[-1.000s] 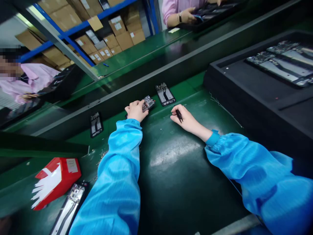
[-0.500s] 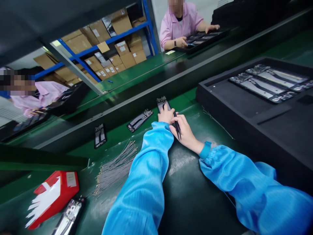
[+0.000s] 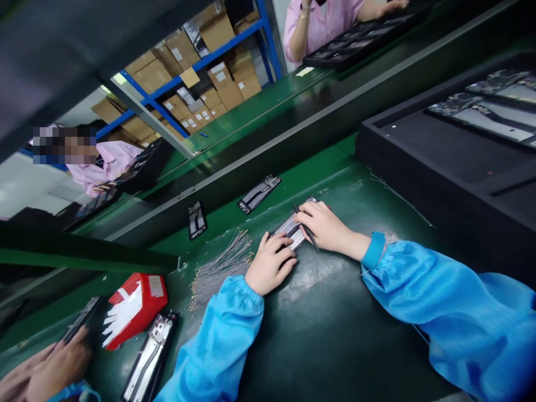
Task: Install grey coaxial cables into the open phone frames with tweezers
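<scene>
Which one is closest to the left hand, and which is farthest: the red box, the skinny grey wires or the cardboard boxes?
From the left hand:
1. Skinny grey wires, just to its left.
2. Red box, farther left, past the wires.
3. Cardboard boxes, way back on the blue shelf.

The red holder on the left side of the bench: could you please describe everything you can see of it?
The red holder is angular and smooth-looking, perhaps plastic or card. A pale label sits near its upper right corner, and white strips fan out over its left side. It rests at a slant on the green bench, close beside an opened phone unit. No hand touches it.
</scene>
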Demonstrator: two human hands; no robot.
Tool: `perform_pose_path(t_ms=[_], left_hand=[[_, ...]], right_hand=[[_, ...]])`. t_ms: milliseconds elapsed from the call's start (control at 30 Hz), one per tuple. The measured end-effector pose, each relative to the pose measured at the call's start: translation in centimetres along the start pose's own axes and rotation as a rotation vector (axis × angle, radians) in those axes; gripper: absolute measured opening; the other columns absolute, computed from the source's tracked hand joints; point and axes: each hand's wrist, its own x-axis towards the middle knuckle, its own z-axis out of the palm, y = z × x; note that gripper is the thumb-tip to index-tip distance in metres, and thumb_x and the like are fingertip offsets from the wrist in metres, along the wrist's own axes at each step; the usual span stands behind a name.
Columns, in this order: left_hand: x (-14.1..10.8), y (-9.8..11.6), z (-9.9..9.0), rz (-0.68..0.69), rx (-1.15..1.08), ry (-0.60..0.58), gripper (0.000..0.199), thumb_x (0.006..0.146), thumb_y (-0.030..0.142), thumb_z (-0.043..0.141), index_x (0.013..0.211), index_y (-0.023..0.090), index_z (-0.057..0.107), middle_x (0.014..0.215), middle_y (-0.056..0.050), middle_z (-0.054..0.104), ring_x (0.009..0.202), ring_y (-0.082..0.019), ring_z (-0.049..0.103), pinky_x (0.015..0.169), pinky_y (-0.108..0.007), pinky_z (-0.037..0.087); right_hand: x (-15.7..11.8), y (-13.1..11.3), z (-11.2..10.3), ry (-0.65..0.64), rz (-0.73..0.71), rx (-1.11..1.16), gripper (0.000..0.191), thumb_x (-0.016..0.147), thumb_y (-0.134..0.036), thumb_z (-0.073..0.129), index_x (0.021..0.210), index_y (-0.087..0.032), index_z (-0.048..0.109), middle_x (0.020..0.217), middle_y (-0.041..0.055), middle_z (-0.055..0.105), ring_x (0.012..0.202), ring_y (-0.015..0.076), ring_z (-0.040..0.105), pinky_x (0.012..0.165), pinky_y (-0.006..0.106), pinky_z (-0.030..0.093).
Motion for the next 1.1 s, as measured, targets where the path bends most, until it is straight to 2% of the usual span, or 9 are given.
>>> perform_pose_path(t_ms=[100, 200, 267, 367, 467, 600, 733, 867, 1100], left_hand=[[-2.0, -0.1, 0.1, -0.082, -0.028, 0.164, 0.016, 0.086, 0.023, 0.042, 0.081, 0.018, 0.057, 0.102, -0.006, 0.054, 0.109, -0.02, 0.045, 0.098, -0.043, 0.033], [-2.9, -1.4, -0.2, -0.2, 0.015, 0.303, 0.015, 0.085, 0.023, 0.044, 0.079, 0.017, 0.056, 0.094, -0.007, 0.054, 0.094, -0.019, 0.048, 0.085, -0.037, 0.041], [-3.4, -2.8, -0.7, -0.283, 0.077, 0.314, 0.014, 0.085, 0.024, 0.044, 0.083, 0.018, 0.056, 0.094, -0.007, 0.054, 0.092, -0.02, 0.048, 0.083, -0.037, 0.041], [-4.3, -5.3, -1.3, -0.416, 0.154, 0.255, 0.018, 0.085, 0.027, 0.044, 0.096, 0.019, 0.055, 0.097, -0.007, 0.054, 0.094, -0.022, 0.048, 0.083, -0.038, 0.041], [-5.1, -7.0, -1.2, -0.507, 0.174, 0.189, 0.025, 0.083, 0.028, 0.047, 0.105, 0.019, 0.052, 0.098, -0.008, 0.054, 0.095, -0.023, 0.05, 0.084, -0.038, 0.043], [-5.2, -7.6, -0.5, -0.542, 0.198, 0.22, 0.029, 0.08, 0.024, 0.049, 0.109, 0.019, 0.05, 0.099, -0.007, 0.053, 0.095, -0.021, 0.05, 0.085, -0.035, 0.044], [-4.9, -7.5, -0.2, -0.548, 0.261, 0.241, 0.016, 0.081, 0.022, 0.048, 0.094, 0.019, 0.055, 0.089, -0.005, 0.054, 0.086, -0.02, 0.052, 0.077, -0.032, 0.045], [-4.8, -7.4, -0.3, -0.543, 0.291, 0.23, 0.01, 0.081, 0.02, 0.047, 0.077, 0.019, 0.056, 0.078, -0.004, 0.053, 0.078, -0.019, 0.05, 0.071, -0.031, 0.043], [-4.8, -6.7, -1.0, -0.486, 0.31, 0.276, 0.016, 0.085, 0.024, 0.045, 0.075, 0.02, 0.058, 0.078, -0.003, 0.056, 0.078, -0.019, 0.049, 0.07, -0.031, 0.039]], right_hand=[[-0.2, -1.7, -0.1, -0.109, -0.14, -0.138, 0.016, 0.081, -0.02, 0.042, 0.085, -0.018, 0.057, 0.086, 0.0099, 0.052, 0.081, 0.0211, 0.043, 0.071, 0.034, 0.029], [-0.7, -3.4, -0.1, -0.177, -0.249, -0.172, 0.017, 0.081, -0.02, 0.041, 0.088, -0.019, 0.057, 0.084, 0.0095, 0.052, 0.078, 0.0207, 0.041, 0.068, 0.034, 0.027], [-1.2, -4.2, 0.1, -0.21, -0.284, -0.17, 0.018, 0.082, -0.021, 0.041, 0.09, -0.02, 0.056, 0.084, 0.0092, 0.052, 0.078, 0.0205, 0.04, 0.067, 0.033, 0.026], [-1.9, -5.0, 0.5, -0.253, -0.295, -0.153, 0.019, 0.083, -0.022, 0.04, 0.093, -0.02, 0.056, 0.085, 0.0094, 0.051, 0.079, 0.0209, 0.04, 0.067, 0.034, 0.026], [-2.4, -5.7, 1.0, -0.261, -0.208, -0.102, 0.017, 0.082, -0.023, 0.042, 0.091, -0.019, 0.056, 0.085, 0.0098, 0.051, 0.081, 0.0216, 0.039, 0.068, 0.034, 0.028], [-2.9, -6.8, 1.5, -0.225, 0.017, 0.027, 0.016, 0.078, -0.022, 0.047, 0.09, -0.017, 0.056, 0.088, 0.0103, 0.05, 0.082, 0.0226, 0.04, 0.068, 0.034, 0.032], [-3.2, -7.0, 1.5, -0.196, 0.108, 0.193, 0.014, 0.077, -0.018, 0.047, 0.09, -0.018, 0.052, 0.089, 0.0078, 0.051, 0.084, 0.0215, 0.042, 0.071, 0.034, 0.034], [-3.4, -6.4, 1.3, -0.231, 0.059, 0.208, 0.015, 0.079, -0.014, 0.045, 0.091, -0.018, 0.053, 0.089, 0.0082, 0.05, 0.084, 0.0206, 0.042, 0.07, 0.033, 0.036], [-3.6, -4.6, 0.2, -0.334, -0.09, -0.067, 0.014, 0.081, -0.014, 0.042, 0.083, -0.016, 0.055, 0.081, 0.0084, 0.047, 0.074, 0.0194, 0.041, 0.063, 0.031, 0.035]])
